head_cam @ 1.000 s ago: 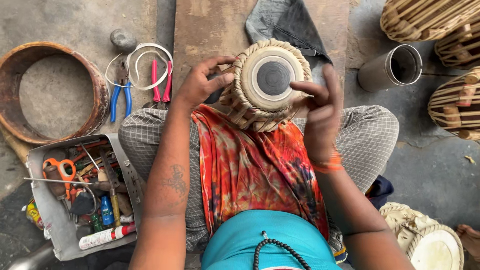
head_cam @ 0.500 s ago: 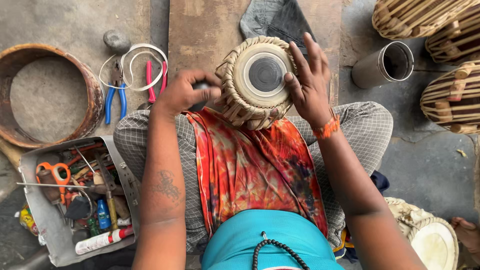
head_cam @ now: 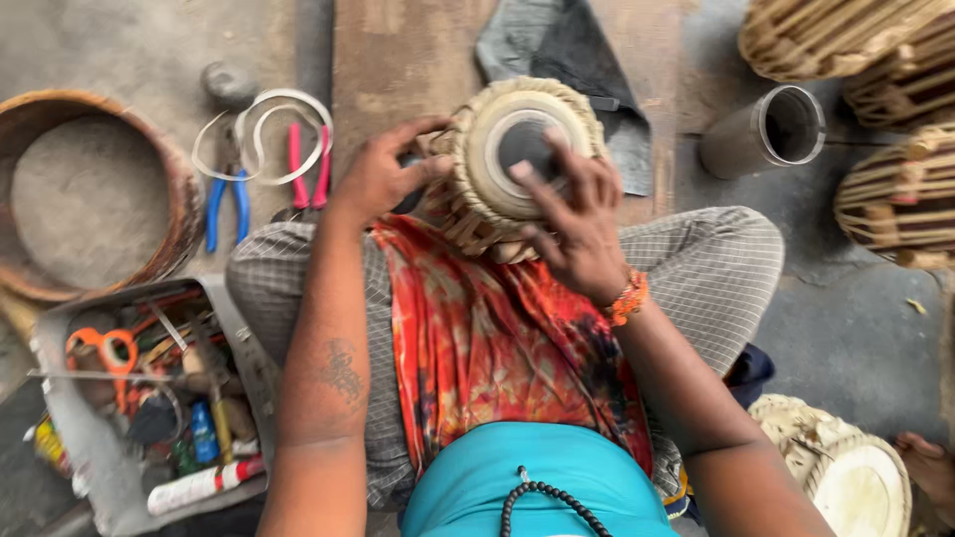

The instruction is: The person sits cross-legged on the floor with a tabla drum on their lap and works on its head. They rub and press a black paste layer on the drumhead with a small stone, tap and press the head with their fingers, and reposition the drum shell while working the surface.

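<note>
- Small strap-laced hand drum with pale skin and black centre spot [head_cam: 517,164] lies tilted on the lap, head facing away.
- Left hand [head_cam: 383,179] clasps its left flank, fingers curled.
- Right hand [head_cam: 572,224] lies open on the skin, gripping nothing.

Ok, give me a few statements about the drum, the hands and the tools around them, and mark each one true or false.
1. The small drum rests on the person's lap, over an orange patterned cloth. True.
2. The right hand lies across the drum's head, fingers over its dark centre. True.
3. The left hand holds the blue-handled pliers. False: the pliers lie on the floor beside the red-handled pliers, and the left hand is at the drum's side.
4. The metal cylinder stands inside the tool tray. False: it is on the floor on the drum's other side, apart from the tray.
5. Orange-handled scissors lie in the tray. True.
</note>
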